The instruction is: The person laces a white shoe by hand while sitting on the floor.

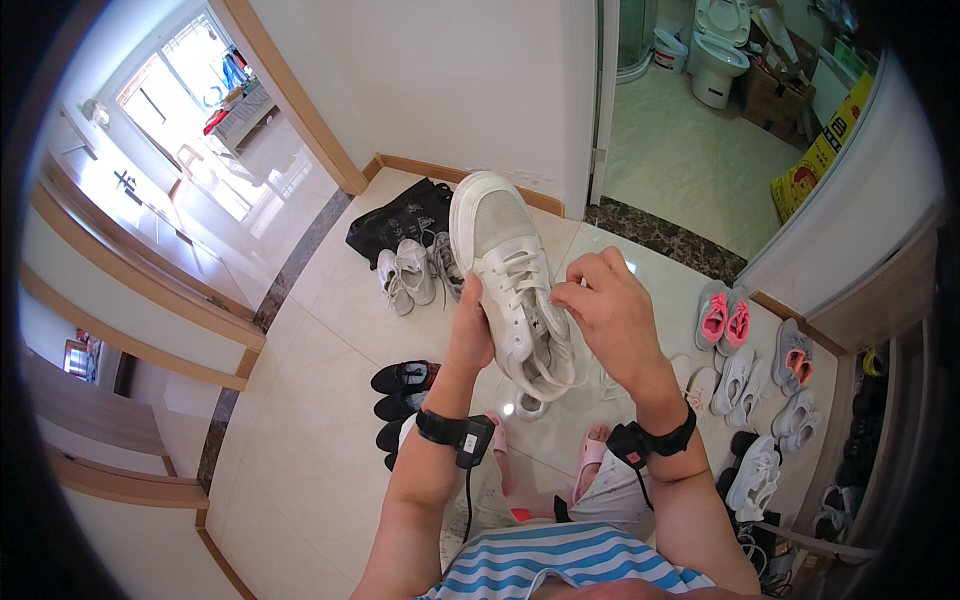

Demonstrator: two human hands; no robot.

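My left hand (471, 330) grips a white lace-up sneaker (517, 277) along its left side, thumb against the upper. The toe points up and away from me, and the heel hangs lower right. White laces (514, 271) cross the upper eyelets, while lower eyelets near the collar look unlaced. At the eyelet edge on the sneaker's right, my right hand (611, 319) has its thumb and forefinger pinched together, touching or nearly touching the shoe. Whatever lies between those fingertips is hidden. Another white shoe (531, 406) sits on the floor below, partly covered by the held one.
White shoes (409, 274) and a black bag (397, 221) lie by the wall. Dark shoes (405, 377) stand left. Rows of sneakers (733, 381) line the right, beside an open shoe cabinet (862, 442). A stone threshold (667, 236) borders the bathroom.
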